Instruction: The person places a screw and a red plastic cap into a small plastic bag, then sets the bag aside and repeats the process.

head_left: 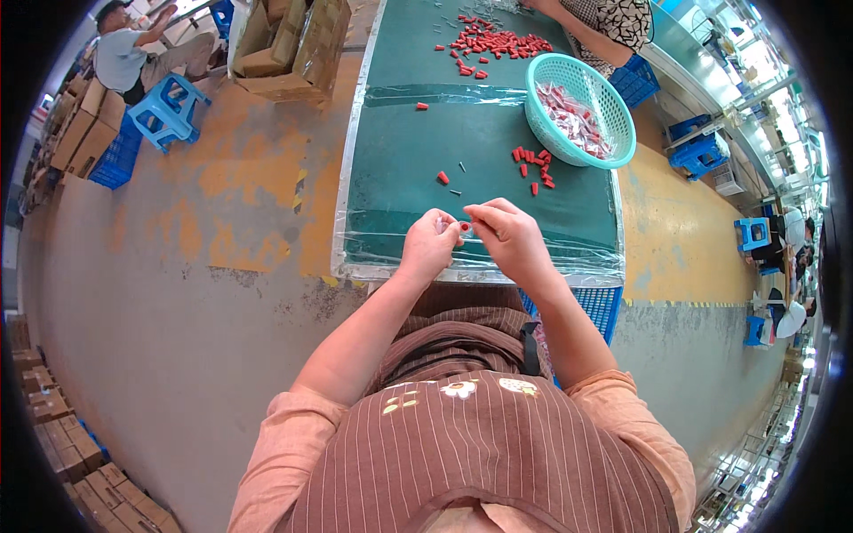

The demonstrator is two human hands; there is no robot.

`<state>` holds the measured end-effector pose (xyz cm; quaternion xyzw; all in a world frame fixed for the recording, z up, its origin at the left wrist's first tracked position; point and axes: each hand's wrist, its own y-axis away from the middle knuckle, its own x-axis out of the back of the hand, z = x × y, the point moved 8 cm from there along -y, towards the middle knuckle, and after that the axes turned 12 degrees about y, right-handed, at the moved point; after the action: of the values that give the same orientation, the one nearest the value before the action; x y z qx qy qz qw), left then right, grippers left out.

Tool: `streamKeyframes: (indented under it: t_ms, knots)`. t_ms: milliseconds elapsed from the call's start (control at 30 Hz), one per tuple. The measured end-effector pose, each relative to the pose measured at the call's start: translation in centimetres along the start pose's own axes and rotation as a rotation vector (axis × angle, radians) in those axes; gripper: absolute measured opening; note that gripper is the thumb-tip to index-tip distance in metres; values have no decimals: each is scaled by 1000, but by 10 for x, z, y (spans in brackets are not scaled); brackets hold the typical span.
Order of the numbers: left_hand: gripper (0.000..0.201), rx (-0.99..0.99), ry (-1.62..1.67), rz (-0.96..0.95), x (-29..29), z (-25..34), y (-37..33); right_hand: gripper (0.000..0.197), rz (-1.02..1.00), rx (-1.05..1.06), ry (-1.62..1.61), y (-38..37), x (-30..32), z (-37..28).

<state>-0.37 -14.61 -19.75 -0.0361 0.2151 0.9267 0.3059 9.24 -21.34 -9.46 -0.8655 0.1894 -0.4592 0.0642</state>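
Note:
Close together over the table's near edge, both hands are pinched around a small clear plastic bag (456, 229) with a bit of red showing in it. My left hand (430, 243) grips the bag's left side; my right hand (512, 238) has thumb and forefinger closed at its right side, where the fingertips hide the detail. Just beyond lie a single red cylindrical piece (443, 178) and a small grey metal pin (462, 166). A small group of red pieces (533, 164) lies to the right, before a turquoise basket (531, 115) holding filled little bags.
A larger pile of red pieces (498, 40) covers the far part of the green table (400, 142), where another person's arm (586, 31) rests. Under the near right corner stands a blue crate (597, 309). Cardboard boxes (302, 53) and a blue stool (169, 111) are off left.

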Motion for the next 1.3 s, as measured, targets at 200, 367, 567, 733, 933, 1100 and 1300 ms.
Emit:
streamKeyframes:
  t_ms: [200,367,567,733,933,1100,1300]
  knots:
    - [13,-14,112,-35,-2,-3,-2,14,3,160,325,4,-14,-13]
    - [13,27,135,-64,-2,-3,-1,17,98,148,229,6,2,-10]
    - [12,114,296,-210,-17,0,5,13,-9,182,280,16,-13,0]
    - [16,110,274,-286,-21,10,13,8,-45,-84,-56,14,-11,30]
    - [13,-103,-80,-320,-23,21,14,8,-105,-222,-311,20,-19,46]
    - [10,-241,-129,-308,-21,16,12,9,-142,-256,-450,26,-19,50]
    - [11,10,126,-298,-26,9,21,11,-79,-393,-678,34,-14,59]
